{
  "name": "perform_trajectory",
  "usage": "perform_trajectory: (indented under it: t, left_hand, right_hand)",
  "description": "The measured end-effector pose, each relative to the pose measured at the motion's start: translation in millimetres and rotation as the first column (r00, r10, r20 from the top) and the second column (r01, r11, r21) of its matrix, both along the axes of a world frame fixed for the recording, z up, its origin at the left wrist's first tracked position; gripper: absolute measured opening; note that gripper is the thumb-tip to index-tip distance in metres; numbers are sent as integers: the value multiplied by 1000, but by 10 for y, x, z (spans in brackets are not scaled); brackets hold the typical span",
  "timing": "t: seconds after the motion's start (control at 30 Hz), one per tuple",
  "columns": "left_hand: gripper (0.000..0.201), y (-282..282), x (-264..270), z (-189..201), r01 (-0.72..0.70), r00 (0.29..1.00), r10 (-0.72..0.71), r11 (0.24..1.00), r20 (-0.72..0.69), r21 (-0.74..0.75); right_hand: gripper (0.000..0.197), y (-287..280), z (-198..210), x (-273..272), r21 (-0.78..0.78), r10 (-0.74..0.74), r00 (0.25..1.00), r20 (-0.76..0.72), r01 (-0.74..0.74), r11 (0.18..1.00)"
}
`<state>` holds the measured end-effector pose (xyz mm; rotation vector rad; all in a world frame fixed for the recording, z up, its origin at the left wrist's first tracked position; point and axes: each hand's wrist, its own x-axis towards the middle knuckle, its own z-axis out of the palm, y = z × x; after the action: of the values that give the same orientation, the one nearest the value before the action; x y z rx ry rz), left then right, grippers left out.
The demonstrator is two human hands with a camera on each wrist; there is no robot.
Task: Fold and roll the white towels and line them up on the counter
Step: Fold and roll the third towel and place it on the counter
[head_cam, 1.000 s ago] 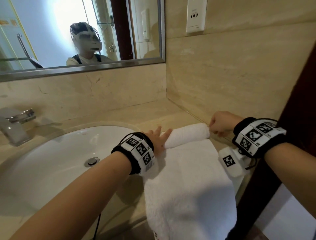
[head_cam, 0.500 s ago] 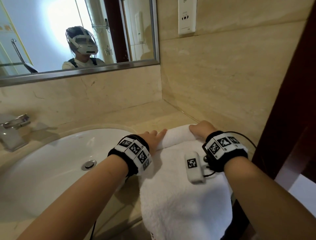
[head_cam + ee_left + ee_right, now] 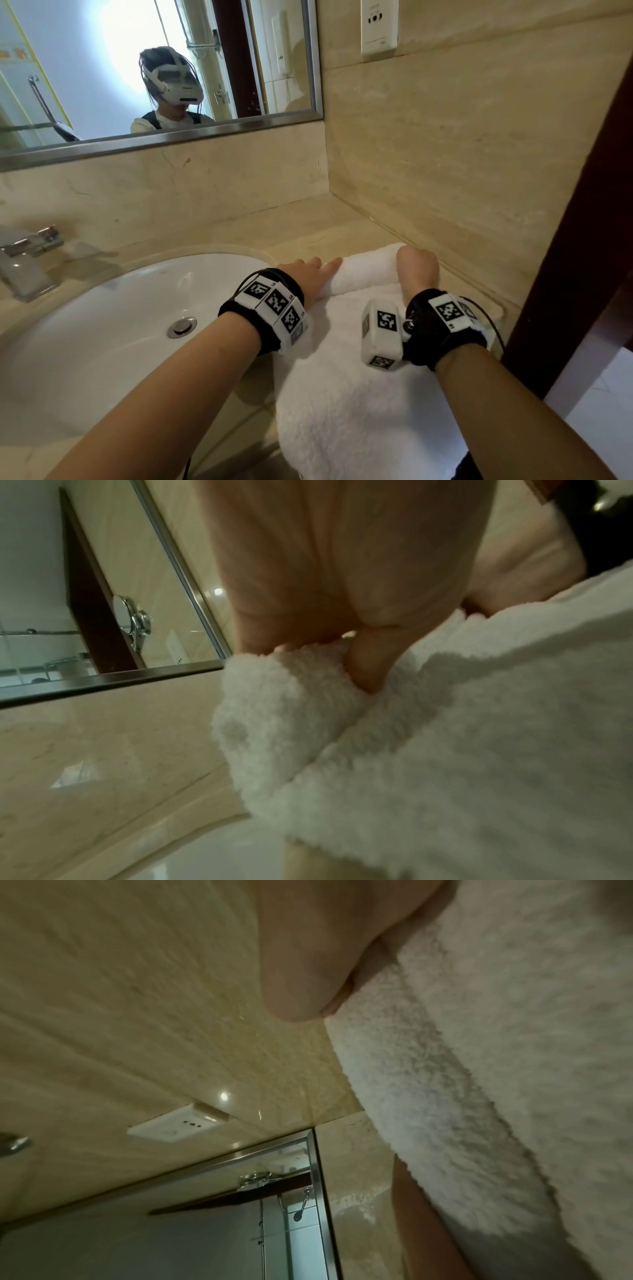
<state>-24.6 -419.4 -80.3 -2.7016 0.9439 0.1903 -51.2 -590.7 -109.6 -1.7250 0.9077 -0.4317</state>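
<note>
A white towel lies on the beige counter right of the sink, its near part hanging over the front edge. Its far end is rolled into a thick roll. My left hand is at the roll's left end. In the left wrist view, my thumb digs into the towel while my fingers lie over the top. My right hand is curled over the roll's right end. The right wrist view shows that hand pressed against the towel.
The white sink basin with its chrome tap lies to the left. A tiled side wall with a socket runs close behind the roll. A mirror hangs above, and a dark door frame stands at the right.
My right hand has come in from the roll's right tip and now lies curled over its right end. The left hand stays at the left end, and the roll looks slightly thicker.
</note>
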Motion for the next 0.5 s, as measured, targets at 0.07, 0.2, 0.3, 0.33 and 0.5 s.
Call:
perform_trajectory:
  t: [0.07, 0.2, 0.3, 0.33, 0.5]
  left_hand:
    - [71, 18, -1, -3, 5, 1000, -5, 1000, 7, -1]
    - [76, 29, -6, -10, -4, 1000, 4, 1000, 14, 9]
    - [76, 27, 3, -15, -6, 1000, 6, 1000, 12, 7]
    - [76, 28, 8, -15, -8, 1000, 8, 1000, 5, 1]
    - [74, 29, 0, 10, -6, 1000, 6, 1000, 0, -8]
  right_hand:
    - [34, -9, -9, -25, 28, -44, 995, 89, 41, 999]
    - [34, -70, -30, -29, 451, -177, 914, 365, -7, 893]
    - [33, -215, -46, -10, 597, -284, 886, 367, 10, 803]
    - [24, -255, -52, -23, 613, -281, 898, 339, 16, 790]
    - [26, -285, -65, -120, 142, 117, 961, 249, -155, 978]
